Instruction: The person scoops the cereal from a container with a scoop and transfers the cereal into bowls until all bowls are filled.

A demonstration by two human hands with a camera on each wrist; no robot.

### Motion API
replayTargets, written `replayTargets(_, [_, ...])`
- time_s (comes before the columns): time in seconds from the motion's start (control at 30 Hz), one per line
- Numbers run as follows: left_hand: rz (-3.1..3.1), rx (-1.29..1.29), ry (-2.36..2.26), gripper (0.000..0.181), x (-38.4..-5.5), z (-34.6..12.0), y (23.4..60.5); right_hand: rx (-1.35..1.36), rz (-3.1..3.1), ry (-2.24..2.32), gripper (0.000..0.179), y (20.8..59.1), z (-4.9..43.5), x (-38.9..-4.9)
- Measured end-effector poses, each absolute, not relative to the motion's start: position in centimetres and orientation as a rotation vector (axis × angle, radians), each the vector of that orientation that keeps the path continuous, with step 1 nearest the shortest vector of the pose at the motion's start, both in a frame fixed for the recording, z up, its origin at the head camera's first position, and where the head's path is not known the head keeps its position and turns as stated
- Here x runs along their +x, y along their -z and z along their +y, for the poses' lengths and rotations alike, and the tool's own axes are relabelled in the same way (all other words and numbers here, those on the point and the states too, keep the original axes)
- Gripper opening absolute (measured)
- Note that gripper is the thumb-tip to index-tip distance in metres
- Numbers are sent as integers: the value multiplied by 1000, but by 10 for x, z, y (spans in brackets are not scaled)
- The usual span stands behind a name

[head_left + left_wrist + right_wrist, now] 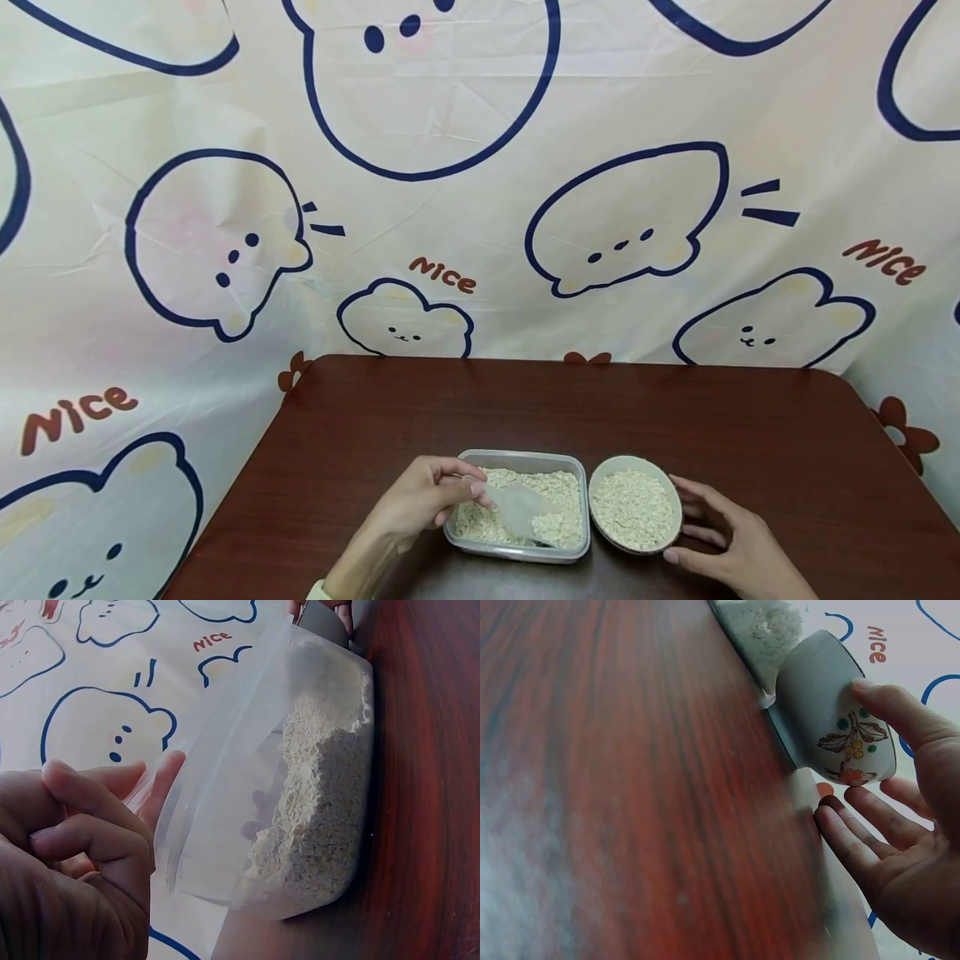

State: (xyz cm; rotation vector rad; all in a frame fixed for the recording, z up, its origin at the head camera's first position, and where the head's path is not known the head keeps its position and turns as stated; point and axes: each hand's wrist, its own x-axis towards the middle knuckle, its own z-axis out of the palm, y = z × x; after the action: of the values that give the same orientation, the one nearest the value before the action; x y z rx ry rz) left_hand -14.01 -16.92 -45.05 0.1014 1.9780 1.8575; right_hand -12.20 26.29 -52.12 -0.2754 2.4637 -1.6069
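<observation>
My left hand [431,500] pinches the handle of a translucent scoop [517,510] between thumb and fingers. The scoop's bowl is tilted over the oats [468,523] in a clear plastic container [525,457], with some flakes at its right edge. In the left wrist view the container's wall hides most of the scoop. To the right stands a small ceramic bowl [810,705] with painted flowers, filled with oats [636,508]. Beside it my right hand [731,533] is spread, thumb touching the bowl near its rim and the fingers loosely extended along its right side.
The container and bowl stand side by side near the front of a dark red-brown wooden table [420,408]. Behind the table hangs a pale cloth [480,217] printed with cartoon bears.
</observation>
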Motion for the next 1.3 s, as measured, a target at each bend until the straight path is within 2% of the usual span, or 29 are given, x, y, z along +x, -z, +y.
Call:
replayTargets(0.83, [1964, 97, -1958, 29, -145, -188, 439, -260, 2461, 1599, 90, 521, 263, -122])
replayTargets(1.3, [1985, 114, -1945, 29, -159, -172, 425, -272, 2443, 1598, 92, 521, 264, -122])
